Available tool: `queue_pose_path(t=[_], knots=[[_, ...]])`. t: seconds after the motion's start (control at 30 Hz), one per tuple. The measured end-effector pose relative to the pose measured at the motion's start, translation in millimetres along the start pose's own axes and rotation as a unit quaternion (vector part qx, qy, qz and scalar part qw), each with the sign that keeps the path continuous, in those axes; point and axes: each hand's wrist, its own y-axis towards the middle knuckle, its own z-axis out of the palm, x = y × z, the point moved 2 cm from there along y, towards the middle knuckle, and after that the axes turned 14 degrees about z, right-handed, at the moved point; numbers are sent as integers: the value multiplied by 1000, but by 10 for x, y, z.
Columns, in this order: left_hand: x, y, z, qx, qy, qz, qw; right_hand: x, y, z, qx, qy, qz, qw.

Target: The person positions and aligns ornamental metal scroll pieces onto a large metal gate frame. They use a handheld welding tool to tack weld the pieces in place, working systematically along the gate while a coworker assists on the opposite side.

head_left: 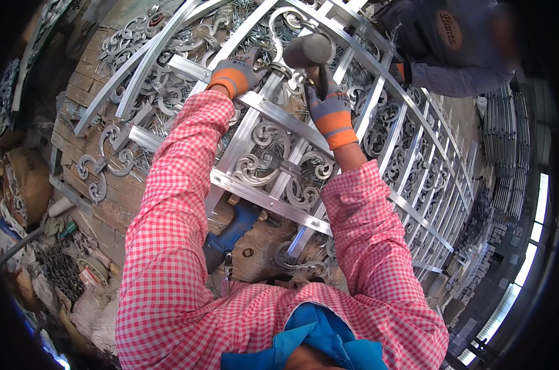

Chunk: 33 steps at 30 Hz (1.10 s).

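Note:
My right hand (332,114), in a grey and orange glove, is wrapped round the handle of a mallet. The dark, round mallet head (309,50) is above a joint of the silver metal railing frame (267,202). In a matching glove, my left hand (235,75) grips a curved silver scroll ornament (277,31) beside the mallet, at one of the frame's bars. Its fingertips are partly hidden among the metal pieces. More scroll ornaments (264,151) sit between the bars below my hands.
A blue power drill (237,229) lies near me on the wooden worktop (76,132). Loose scrolls (104,161) and scattered screws (227,31) cover the left and far parts. A co-worker (458,68) leans in at far right, one gloved hand on the frame. Stacked metal bars (504,135) stand beyond.

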Motion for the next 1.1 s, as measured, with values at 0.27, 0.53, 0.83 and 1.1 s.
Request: queue_pose_path(t=[0.27,0.53,0.83,1.1], knots=[[-29,-40,-8,-13,-16,1,1000,-20,52,14,64,-16,84,994],[8,-50,4,-17,13,-8,1000,136,910,-179,-1,34,69,997],[-72,-39,-79,45,8,-19,999,-309,1688,107,25,-55,134,989],[-103,-21,-72,53,13,-16,998,-316,1502,27,21,-46,110,993]])
